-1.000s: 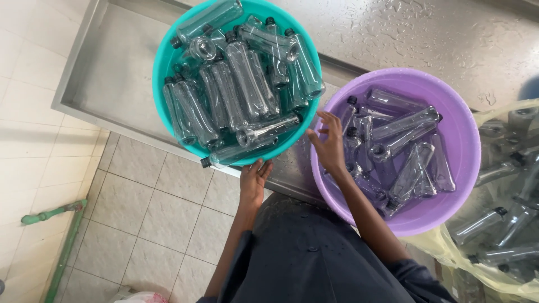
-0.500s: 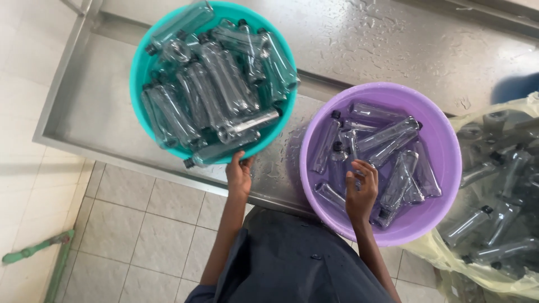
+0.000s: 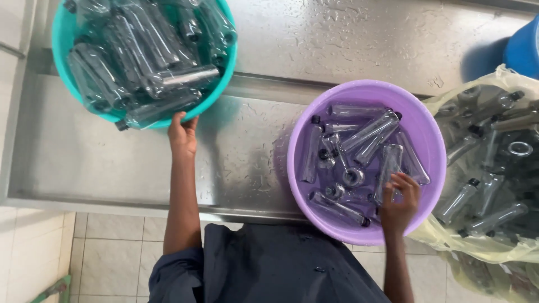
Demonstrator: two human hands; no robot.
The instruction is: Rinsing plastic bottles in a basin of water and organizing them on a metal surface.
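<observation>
A purple basin (image 3: 420,120) holds several clear plastic bottles (image 3: 368,132) with black caps. My right hand (image 3: 400,201) is inside it near the front rim, fingers curled around the lower end of one clear bottle (image 3: 388,165). A teal basin (image 3: 62,53) at the upper left is piled with more clear bottles (image 3: 151,50). My left hand (image 3: 183,134) grips the teal basin's near rim with its fingers.
Both basins sit on a wet stainless steel counter (image 3: 247,146) with a raised back ledge. A yellowish plastic bag (image 3: 494,168) full of bottles stands at the right. A blue container (image 3: 525,47) shows at the top right. Tiled floor (image 3: 106,247) lies below the counter's edge.
The view has drawn nearer and shifted right. My right hand moved deeper toward the purple basin's front right and closed on a bottle. My left hand stayed on the teal basin's rim.
</observation>
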